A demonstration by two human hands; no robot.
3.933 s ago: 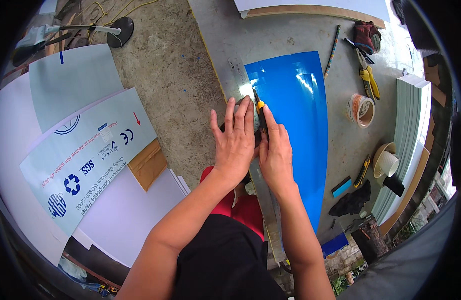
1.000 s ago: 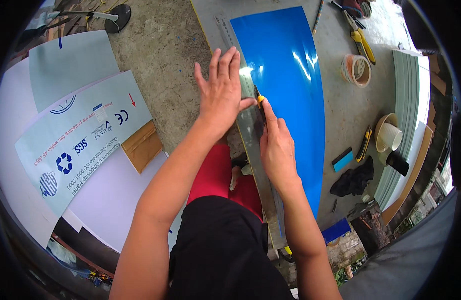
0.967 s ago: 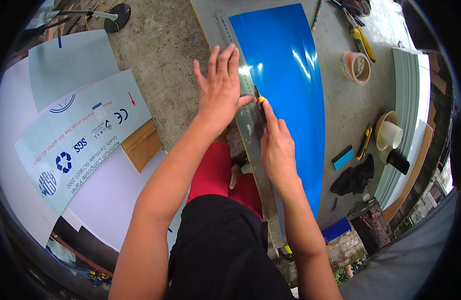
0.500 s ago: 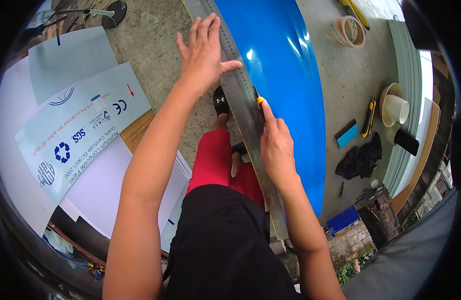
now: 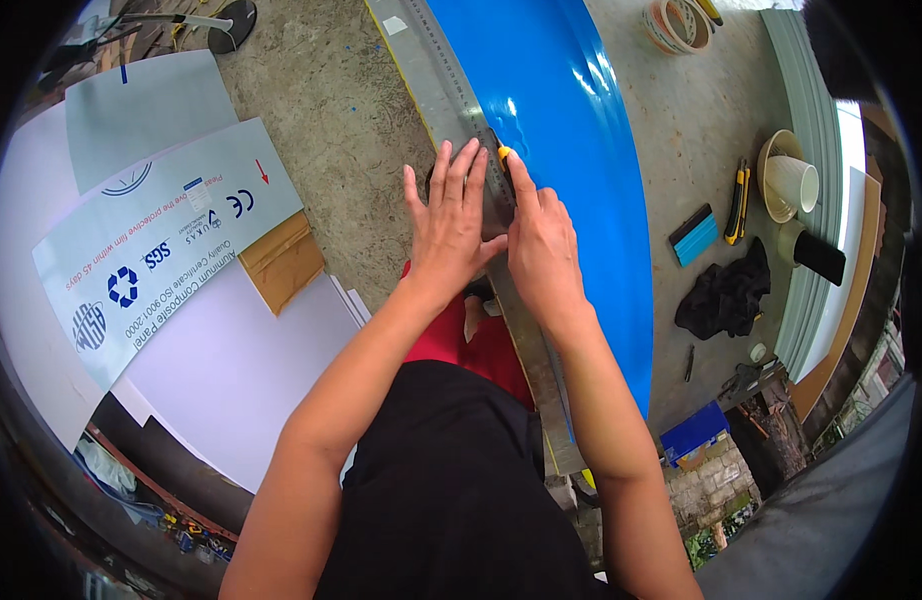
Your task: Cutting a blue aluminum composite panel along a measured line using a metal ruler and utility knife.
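A long metal ruler (image 5: 443,62) lies along the near-left edge of a glossy blue sheet (image 5: 571,230) on the table. My left hand (image 5: 449,225) rests on the ruler with its fingers spread, pressing it down. Beside it, my right hand (image 5: 543,250) grips a yellow and black utility knife (image 5: 505,157), the index finger stretched along its top. The knife's tip points away from me, at the ruler's edge where it meets the blue sheet. Most of the knife's handle is hidden in my palm.
Right of the sheet lie a blue squeegee (image 5: 694,236), another utility knife (image 5: 738,202), a black cloth (image 5: 725,290), a tape roll (image 5: 678,25), and a cup (image 5: 793,184) in a bowl. White panels (image 5: 231,375) and a printed panel (image 5: 171,240) stand to the left.
My left hand has slid back along the ruler toward me and now sits next to my right hand. My right hand has moved a little farther away with the utility knife.
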